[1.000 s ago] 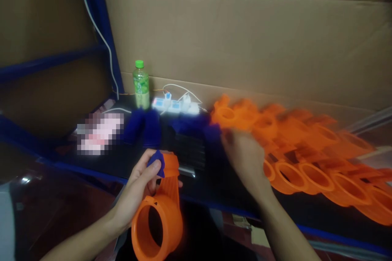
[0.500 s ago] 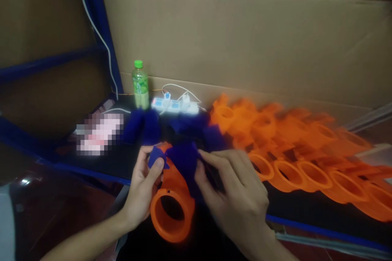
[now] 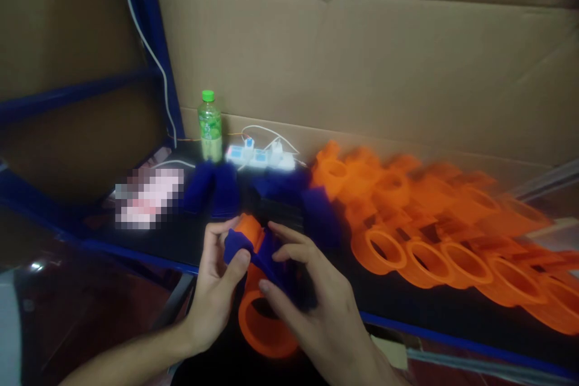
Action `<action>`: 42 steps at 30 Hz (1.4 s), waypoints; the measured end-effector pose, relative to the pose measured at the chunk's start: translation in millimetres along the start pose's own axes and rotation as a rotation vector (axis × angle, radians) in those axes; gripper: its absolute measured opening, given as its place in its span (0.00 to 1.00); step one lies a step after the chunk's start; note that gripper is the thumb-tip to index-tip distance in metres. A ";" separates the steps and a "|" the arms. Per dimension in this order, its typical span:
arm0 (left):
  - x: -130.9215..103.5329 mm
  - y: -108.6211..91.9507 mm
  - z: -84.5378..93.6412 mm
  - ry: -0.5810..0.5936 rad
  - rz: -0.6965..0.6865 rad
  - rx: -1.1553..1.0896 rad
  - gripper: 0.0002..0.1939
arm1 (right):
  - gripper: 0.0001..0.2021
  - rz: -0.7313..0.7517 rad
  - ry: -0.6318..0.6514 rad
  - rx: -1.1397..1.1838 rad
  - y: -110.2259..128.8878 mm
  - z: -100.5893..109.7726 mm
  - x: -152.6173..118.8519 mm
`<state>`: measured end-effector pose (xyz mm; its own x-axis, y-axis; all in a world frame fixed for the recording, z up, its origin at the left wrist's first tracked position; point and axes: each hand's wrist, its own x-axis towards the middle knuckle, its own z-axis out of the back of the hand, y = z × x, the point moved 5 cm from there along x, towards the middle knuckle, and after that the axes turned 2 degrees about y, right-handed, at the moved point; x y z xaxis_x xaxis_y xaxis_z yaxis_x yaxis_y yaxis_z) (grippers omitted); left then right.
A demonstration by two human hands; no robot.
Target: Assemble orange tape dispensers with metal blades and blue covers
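My left hand [image 3: 215, 289] is closed around the upper end of an orange plastic part [image 3: 269, 332] with a wide round ring at its lower end. Under my left thumb, a small dark blue piece [image 3: 237, 243] lies against the orange. My right hand [image 3: 325, 295] has its thumb and fingers around a larger dark blue piece [image 3: 277, 265], pressed along the orange part's right side. Whether the two blue bits are joined I cannot tell. My right hand covers some of the ring.
Rows of similar orange parts [image 3: 425, 256] fill the right of the black table [image 3: 172, 241]. More dark blue pieces [image 3: 319, 208] lie behind my hands. At the back stand a green-capped bottle [image 3: 210, 129] and a white power strip [image 3: 260, 157] with cables, before a cardboard wall [image 3: 362, 66].
My right hand has brought the larger blue piece left and against the orange part, its fingers now spread along it. The orange ring has shifted slightly right.
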<state>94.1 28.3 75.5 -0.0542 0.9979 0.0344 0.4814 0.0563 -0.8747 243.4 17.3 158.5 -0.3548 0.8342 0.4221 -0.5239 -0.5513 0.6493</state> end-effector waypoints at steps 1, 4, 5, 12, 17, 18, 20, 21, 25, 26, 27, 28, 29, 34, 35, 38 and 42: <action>0.3 -0.2 -0.2 0.005 0.007 0.001 0.21 | 0.11 -0.013 0.010 0.009 -1.4 0.1 -0.4; 0.8 0.9 -0.4 0.024 0.022 -0.019 0.21 | 0.10 -0.043 0.029 0.044 -5.0 2.4 0.2; 0.7 1.6 -0.4 0.032 0.024 -0.024 0.21 | 0.10 -0.048 0.034 0.058 -5.7 3.3 0.8; -3.0 -5.7 -2.2 0.092 -0.061 0.027 0.27 | 0.12 -0.122 0.091 0.211 -8.8 5.2 1.8; -10.2 -20.7 -9.9 0.206 -0.132 0.007 0.26 | 0.16 -0.272 0.081 0.450 -17.2 2.0 -1.1; -11.4 -23.9 -11.4 0.232 -0.175 0.010 0.26 | 0.16 -0.300 0.096 0.497 -18.3 0.7 -1.6; -13.0 -28.3 -13.9 0.282 -0.267 0.001 0.27 | 0.15 -0.334 0.126 0.581 -19.5 -1.3 -2.3; -13.2 -29.3 -14.8 0.301 -0.303 0.000 0.28 | 0.14 -0.348 0.133 0.612 -20.5 -1.9 -2.7; -11.2 -30.3 -17.4 0.364 -0.388 0.002 0.29 | 0.12 -0.391 0.099 0.693 -28.3 -3.1 -3.9; -10.7 -30.4 -18.0 0.378 -0.395 0.002 0.29 | 0.12 -0.398 0.094 0.717 -30.2 -4.1 -4.2; -10.2 -30.3 -18.5 0.391 -0.392 0.002 0.29 | 0.12 -0.406 0.097 0.742 -31.6 -5.3 -4.6; -9.8 -30.2 -18.8 0.398 -0.385 0.002 0.29 | 0.12 -0.414 0.104 0.767 -32.4 -6.6 -5.0; -9.7 -30.2 -18.8 0.402 -0.379 0.000 0.28 | 0.12 -0.420 0.114 0.785 -32.6 -7.8 -5.4; -11.6 -31.0 -19.5 0.419 -0.397 0.010 0.28 | 0.11 -0.422 0.111 0.808 -30.8 -8.8 -5.6; -11.7 -30.8 -19.7 0.422 -0.397 0.013 0.28 | 0.11 -0.426 0.112 0.814 -30.8 -9.0 -5.5; -10.7 -29.9 -20.0 0.435 -0.386 0.007 0.28 | 0.12 -0.455 0.130 0.847 -32.2 -10.8 -5.3; -9.4 -28.9 -19.7 0.453 -0.382 0.021 0.29 | 0.13 -0.493 0.185 0.904 -33.1 -14.5 -6.0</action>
<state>98.0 17.9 110.0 0.1613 0.8211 0.5476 0.4836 0.4179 -0.7691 251.6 30.5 125.3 -0.4126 0.9081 -0.0719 0.1048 0.1258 0.9865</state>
